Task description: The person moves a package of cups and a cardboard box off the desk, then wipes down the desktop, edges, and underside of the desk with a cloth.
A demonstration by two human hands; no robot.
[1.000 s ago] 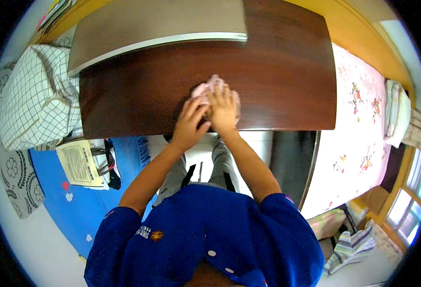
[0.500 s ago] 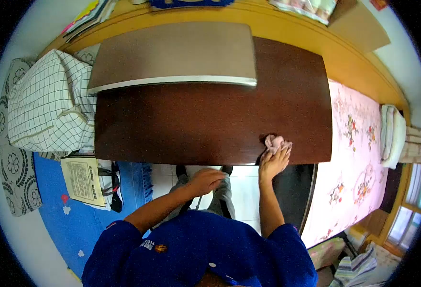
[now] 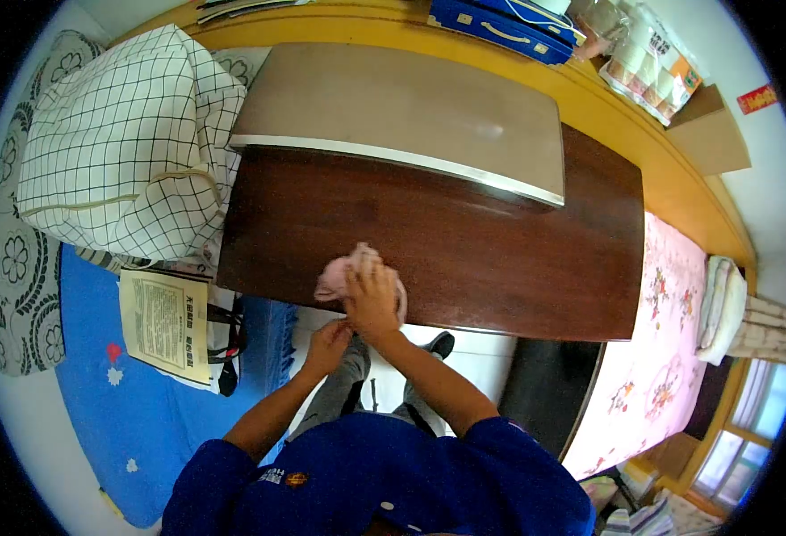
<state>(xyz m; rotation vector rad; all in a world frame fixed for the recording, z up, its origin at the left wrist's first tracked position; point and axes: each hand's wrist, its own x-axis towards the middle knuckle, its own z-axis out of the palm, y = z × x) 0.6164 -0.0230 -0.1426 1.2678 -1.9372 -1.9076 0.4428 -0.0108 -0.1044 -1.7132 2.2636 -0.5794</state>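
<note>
A crumpled pink cloth (image 3: 332,279) lies against the dark brown wooden table (image 3: 500,250), near its front edge on the left. My right hand (image 3: 372,299) presses down on the cloth, fingers over it, and part of the cloth shows past both sides of the hand. Just below the table edge, my left hand (image 3: 329,347) is closed beside my right wrist. Whatever its fingers hold, if anything, is hidden. A grey-brown raised panel (image 3: 402,107) with a pale front strip covers the back of the tabletop.
A white checked bag (image 3: 125,143) bulges beside the table's left end. Below it, a paper bag (image 3: 165,322) lies on a blue cover (image 3: 89,384). On the right is a pink floral bedspread (image 3: 652,357). A blue case (image 3: 505,31) and packed rolls (image 3: 652,67) sit behind.
My right hand has swept the cloth leftward along the front of the table. My left hand has shifted left, close to the right wrist. The view has turned, too.
</note>
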